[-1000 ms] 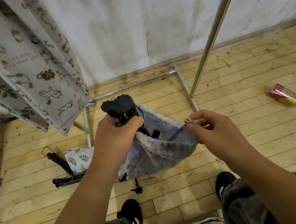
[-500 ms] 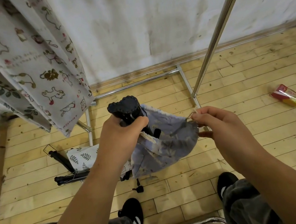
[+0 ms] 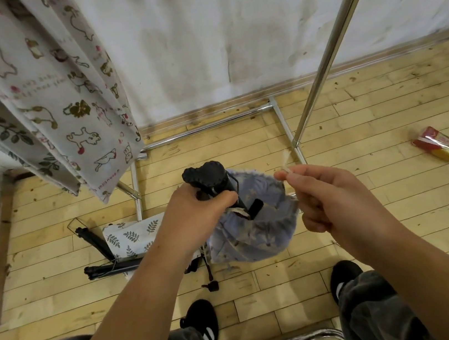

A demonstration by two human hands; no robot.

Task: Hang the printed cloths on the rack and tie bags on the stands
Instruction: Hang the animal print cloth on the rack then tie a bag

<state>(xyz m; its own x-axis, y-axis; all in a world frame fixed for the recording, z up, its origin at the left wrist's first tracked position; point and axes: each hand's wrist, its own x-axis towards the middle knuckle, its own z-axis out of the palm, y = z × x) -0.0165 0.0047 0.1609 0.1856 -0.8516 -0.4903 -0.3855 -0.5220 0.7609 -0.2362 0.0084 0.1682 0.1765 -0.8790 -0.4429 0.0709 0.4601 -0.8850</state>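
Plank floor (image 3: 368,206) under upright black stand (image 3: 206,176)

Even, soft indoor light, faint shadows; glare streaks the slanted chrome metal rack pole (image 3: 341,24); wide-angle bending and slight blur at edges.

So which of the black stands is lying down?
The black folding stand flat on the wooden floor, beside the white leaf-print bag. The other black stand is upright, gripped by the left hand.
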